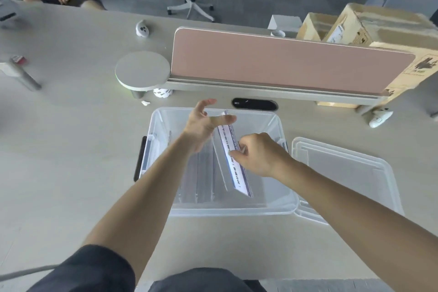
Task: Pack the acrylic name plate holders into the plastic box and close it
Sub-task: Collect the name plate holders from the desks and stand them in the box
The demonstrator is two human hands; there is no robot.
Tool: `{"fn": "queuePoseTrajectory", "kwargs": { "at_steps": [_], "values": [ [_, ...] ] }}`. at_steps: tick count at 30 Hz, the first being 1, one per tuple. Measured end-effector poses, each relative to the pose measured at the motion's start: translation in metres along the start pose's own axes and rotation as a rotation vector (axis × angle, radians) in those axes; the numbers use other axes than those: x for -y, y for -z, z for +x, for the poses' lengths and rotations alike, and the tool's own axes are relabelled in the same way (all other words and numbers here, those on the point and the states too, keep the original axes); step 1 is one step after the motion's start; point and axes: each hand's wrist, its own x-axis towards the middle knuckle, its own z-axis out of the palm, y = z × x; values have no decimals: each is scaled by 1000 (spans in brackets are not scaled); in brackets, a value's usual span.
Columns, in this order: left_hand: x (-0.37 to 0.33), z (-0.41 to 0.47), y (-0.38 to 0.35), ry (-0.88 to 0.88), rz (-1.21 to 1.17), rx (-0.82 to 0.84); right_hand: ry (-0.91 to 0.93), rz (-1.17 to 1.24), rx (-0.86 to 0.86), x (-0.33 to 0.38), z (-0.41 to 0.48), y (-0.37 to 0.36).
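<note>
Plastic box point(163, 123) open on top; left half filled by upright acrylic holders point(201, 173), tilted labelled holder point(233, 161) mid-box, right side bare. Lid point(343, 173) flat just right of box. Pink divider panel point(284, 61) walls off far side. Table point(71, 149) left of box bare.

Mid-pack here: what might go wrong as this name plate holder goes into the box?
The right hand grips the tilted name plate holder along one edge, so it might slip or knock the holders already standing in the plastic box. The left hand, open over the box, may get in its way.
</note>
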Motion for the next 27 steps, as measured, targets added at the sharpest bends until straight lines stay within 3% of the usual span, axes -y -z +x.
{"fn": "queuePoseTrajectory", "kwargs": {
  "at_steps": [6, 13, 21, 27],
  "values": [
    [16, 7, -17, -52, 445, -72, 8, 21, 36, -38, 20, -12],
    [49, -8, -2, -80, 1006, -81, -152, 183, 163, -74, 44, -26],
    [105, -32, -16, 119, 1177, 18, -347, 264, 319, -72, 73, -63],
    [121, -28, -28, 112, 1387, 90, -370, 294, 393, -76, 85, -76]
  ]
}}
